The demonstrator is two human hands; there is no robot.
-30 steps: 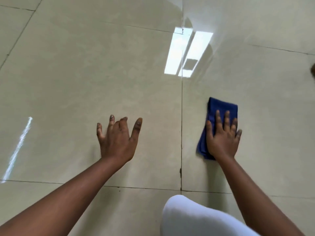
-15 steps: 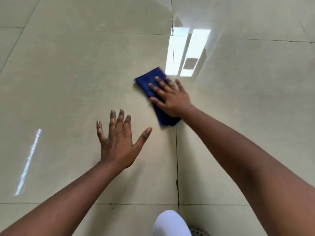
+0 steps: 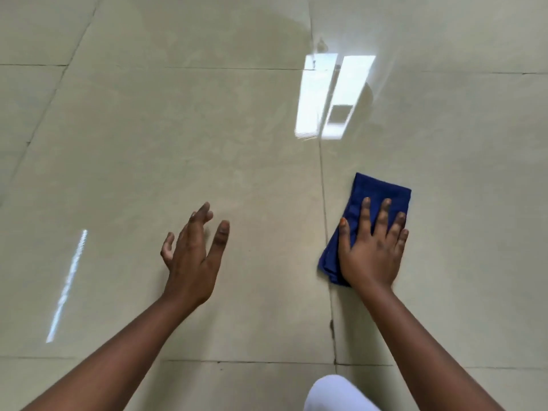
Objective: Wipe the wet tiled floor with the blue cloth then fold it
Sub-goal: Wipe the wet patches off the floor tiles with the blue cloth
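Glossy beige tiled floor (image 3: 178,143) fills the head view, mirroring a ceiling light (image 3: 332,96). One blue cloth (image 3: 379,191), folded into a dark narrow pad, lies just right of a grout line. The right hand (image 3: 370,250) presses it flat, fingers straight and spread. The left hand (image 3: 192,253) has relaxed fingers, holding nothing.

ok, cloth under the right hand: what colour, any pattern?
Plain dark blue cloth, no pattern visible, pressed flat by the right hand. The head view, the only one, shows it.
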